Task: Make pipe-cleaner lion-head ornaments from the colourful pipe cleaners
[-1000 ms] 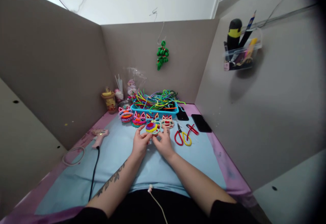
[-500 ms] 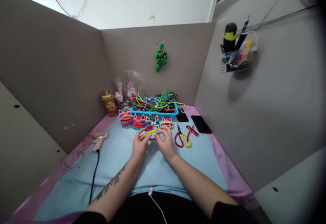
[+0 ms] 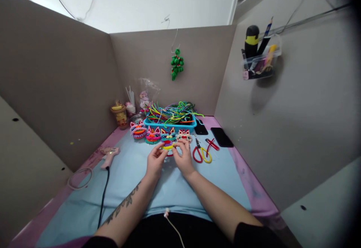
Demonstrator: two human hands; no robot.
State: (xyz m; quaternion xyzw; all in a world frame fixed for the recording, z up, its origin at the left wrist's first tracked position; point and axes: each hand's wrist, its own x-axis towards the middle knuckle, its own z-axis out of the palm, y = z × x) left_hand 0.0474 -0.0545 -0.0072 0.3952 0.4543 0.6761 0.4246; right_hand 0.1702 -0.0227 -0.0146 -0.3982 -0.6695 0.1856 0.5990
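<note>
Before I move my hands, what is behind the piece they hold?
Behind the colourful piece, a blue figure shows its upper part; its lower edge is covered. Farther back, coloured stems lie in a blue tray.

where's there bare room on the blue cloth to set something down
Bare blue cloth lies between the pink gun-shaped tool and the left hand, and in another patch between the scissors, right forearm and pink border. It's crowded just before the blue tray, where four colorful figures line up, and around the scissors, with two dark phones nearby.
</note>
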